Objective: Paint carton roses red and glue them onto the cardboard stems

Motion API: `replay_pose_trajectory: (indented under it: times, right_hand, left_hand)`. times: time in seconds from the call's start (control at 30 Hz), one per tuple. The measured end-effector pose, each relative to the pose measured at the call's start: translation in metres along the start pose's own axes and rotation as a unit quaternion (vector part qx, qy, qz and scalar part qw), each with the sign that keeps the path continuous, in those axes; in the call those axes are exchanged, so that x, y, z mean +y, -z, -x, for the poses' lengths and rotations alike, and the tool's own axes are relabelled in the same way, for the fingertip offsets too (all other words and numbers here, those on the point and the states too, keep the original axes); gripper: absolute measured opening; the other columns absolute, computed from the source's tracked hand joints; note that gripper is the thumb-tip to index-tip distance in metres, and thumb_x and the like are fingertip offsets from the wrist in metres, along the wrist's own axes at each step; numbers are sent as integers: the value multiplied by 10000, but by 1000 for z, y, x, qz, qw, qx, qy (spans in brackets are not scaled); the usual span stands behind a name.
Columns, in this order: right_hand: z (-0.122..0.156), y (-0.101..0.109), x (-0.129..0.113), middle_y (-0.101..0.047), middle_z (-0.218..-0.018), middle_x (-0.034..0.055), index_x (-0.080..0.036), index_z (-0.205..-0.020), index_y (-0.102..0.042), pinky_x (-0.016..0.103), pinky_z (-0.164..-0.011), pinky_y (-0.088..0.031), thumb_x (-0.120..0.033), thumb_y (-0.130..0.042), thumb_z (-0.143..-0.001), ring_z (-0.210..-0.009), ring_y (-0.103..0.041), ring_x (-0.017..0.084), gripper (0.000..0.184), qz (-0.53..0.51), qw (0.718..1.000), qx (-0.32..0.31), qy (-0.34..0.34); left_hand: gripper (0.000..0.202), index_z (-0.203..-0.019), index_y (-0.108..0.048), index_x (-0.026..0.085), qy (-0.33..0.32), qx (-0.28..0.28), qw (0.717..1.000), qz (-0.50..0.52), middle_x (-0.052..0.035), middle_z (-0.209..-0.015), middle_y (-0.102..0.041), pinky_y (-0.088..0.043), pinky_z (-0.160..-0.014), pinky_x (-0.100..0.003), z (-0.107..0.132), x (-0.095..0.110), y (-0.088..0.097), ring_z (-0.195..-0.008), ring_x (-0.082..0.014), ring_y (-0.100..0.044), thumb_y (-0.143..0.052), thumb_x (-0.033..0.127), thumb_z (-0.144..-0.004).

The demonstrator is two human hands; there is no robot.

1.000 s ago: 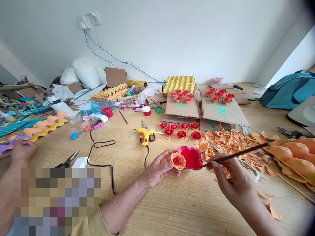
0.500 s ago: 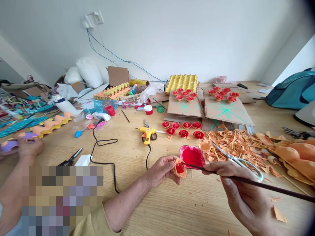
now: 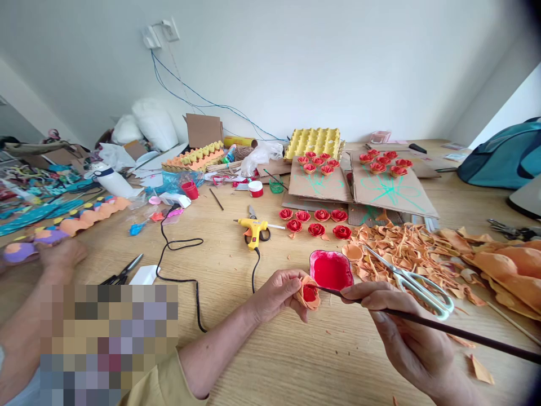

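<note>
Pinched in my left hand (image 3: 276,296) is an orange egg-carton flower (image 3: 310,294), its middle painted red and its outer petals still orange. My right hand (image 3: 406,327) grips a long dark paintbrush (image 3: 448,328); the brush tip reaches the flower's inside, and its bristles are partly hidden there. Just behind the flower sits a shallow dish of red paint (image 3: 332,270). Several finished red flowers (image 3: 316,229) stand in two rows beyond the dish. White-handled scissors (image 3: 422,290) lie behind my right hand, beside orange carton scraps (image 3: 406,248).
A yellow glue gun (image 3: 253,231) with a black cord lies left of the flowers. Cardboard sheets (image 3: 393,197) bearing red flowers stand behind. At far left a co-worker's hand (image 3: 63,254) touches a painted egg-carton strip (image 3: 97,214). Black scissors (image 3: 122,272) lie nearby.
My right hand and the brush have shifted slightly left, toward the flower. The co-worker's hand has moved a little to the right. My left hand keeps its hold.
</note>
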State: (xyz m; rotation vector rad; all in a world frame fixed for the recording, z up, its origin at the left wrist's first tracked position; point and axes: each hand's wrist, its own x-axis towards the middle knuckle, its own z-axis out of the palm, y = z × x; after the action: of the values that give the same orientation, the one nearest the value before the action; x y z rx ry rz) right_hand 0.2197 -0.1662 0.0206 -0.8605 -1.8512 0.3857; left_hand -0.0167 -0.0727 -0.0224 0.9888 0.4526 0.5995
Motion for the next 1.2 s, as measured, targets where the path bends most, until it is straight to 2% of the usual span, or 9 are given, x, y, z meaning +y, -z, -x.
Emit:
replay_pose_trajectory:
  times: [0.3,0.57,0.8,0.97,1.2]
  right_hand:
    - [-2,2,-6,-715,-1062,98,-231,-1155,-547,314,-847,-621,-58,-441,-997,-1016,-725,191,257,-35,999,19,11]
    - [2,0,-1,-713,-1087,91,-238,-1179,-534,308,-876,-604,-2,-463,-962,-1051,-707,179,328,6,1000,-2,3]
    - [1,3,-1,-707,-1089,103,-233,-1173,-540,337,-838,-605,18,-460,-941,-1020,-705,196,351,12,1000,11,15]
    - [-1,4,0,-700,-1071,101,-217,-1173,-545,309,-817,-592,39,-460,-931,-990,-700,180,363,7,1000,19,20]
    - [-3,2,-2,-705,-1098,102,-219,-1179,-544,309,-819,-597,47,-459,-928,-1005,-704,180,375,2,999,36,25]
  left_hand:
    - [663,-942,-704,89,4,7,1000,-4,-56,-726,-690,-610,-523,-240,1,1,0,-536,-112,-637,-817,689,-684]
    - [635,-995,-704,92,1,-2,1000,8,-59,-750,-696,-611,-536,-250,1,0,0,-546,-121,-654,-835,640,-702]
    - [569,-1137,-707,145,-17,14,1000,17,-73,-900,-720,-619,-604,-259,1,2,-3,-655,-131,-678,-880,492,-721]
    - [488,-1162,-717,179,-63,20,997,35,-83,-1041,-704,-632,-705,-311,0,1,-1,-846,-176,-691,-868,410,-760]
    - [470,-1179,-720,205,-77,28,996,26,-80,-1101,-688,-621,-767,-338,0,1,-3,-904,-185,-680,-876,361,-763]
